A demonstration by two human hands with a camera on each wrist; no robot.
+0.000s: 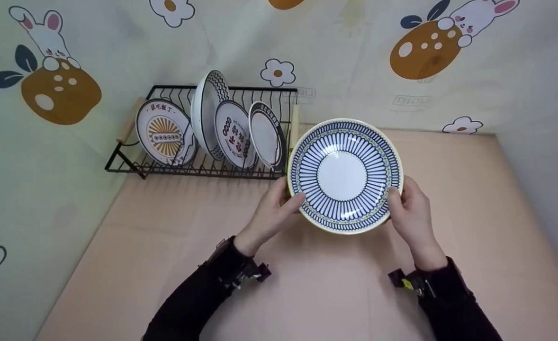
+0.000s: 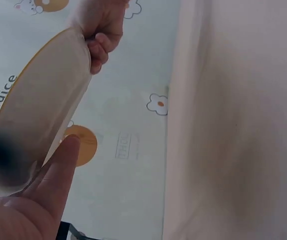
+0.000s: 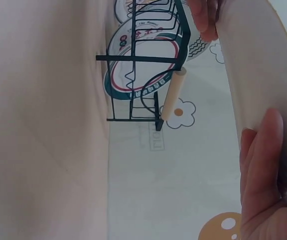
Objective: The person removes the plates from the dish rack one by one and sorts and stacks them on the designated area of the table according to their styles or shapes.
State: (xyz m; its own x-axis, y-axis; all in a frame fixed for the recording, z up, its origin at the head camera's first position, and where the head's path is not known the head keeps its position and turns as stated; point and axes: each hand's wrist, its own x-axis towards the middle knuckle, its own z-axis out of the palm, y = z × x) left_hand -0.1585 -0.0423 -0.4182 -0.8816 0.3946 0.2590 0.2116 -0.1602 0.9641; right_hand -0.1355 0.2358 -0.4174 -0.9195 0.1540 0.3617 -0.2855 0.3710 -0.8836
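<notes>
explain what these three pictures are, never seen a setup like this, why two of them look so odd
No machine here: a person wears three cameras. The big picture comes from the head, looking down at both hands. The left hand and right hand hold a striped plate by its edges above a pink table. At the back stands a black rack with four plates in it. The two odd pictures come from wrist cameras, very close and tilted: each shows the plate's pale underside, fingers against it, and one shows the rack.
</notes>
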